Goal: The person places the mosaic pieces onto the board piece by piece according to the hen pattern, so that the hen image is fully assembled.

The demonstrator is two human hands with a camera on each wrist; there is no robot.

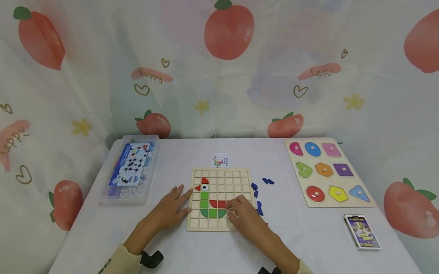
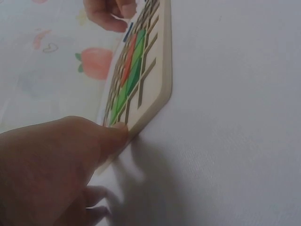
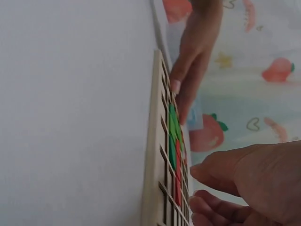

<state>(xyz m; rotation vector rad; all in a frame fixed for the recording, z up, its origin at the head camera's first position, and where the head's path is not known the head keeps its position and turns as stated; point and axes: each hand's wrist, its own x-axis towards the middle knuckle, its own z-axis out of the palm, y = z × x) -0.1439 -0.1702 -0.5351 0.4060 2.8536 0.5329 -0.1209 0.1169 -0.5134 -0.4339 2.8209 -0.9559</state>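
Observation:
My left hand [image 1: 172, 209] rests at the left edge of a wooden grid board [image 1: 194, 223], fingers spread; in the left wrist view its thumb [image 2: 114, 136] lies on the rim. Over the board's right part, my right hand [image 1: 245, 217] has curled fingers. The left wrist view shows a thin blue piece [image 2: 128, 32] at its fingertips; most of it is hidden, and the right wrist view does not show it. Green tiles [image 1: 204, 204], red tiles [image 1: 218, 203] and a white eye tile [image 1: 204, 187] form a bird shape in the grid. A small pattern card [image 1: 220, 160] lies behind the board.
Several loose blue pieces [image 1: 268, 181] lie right of the board. A clear lidded case [image 1: 133, 166] stands at the back left. On the right are a shape-puzzle board [image 1: 304, 182] and a boxed card deck [image 1: 362, 232]. A printed curtain [image 1: 232, 92] surrounds the table.

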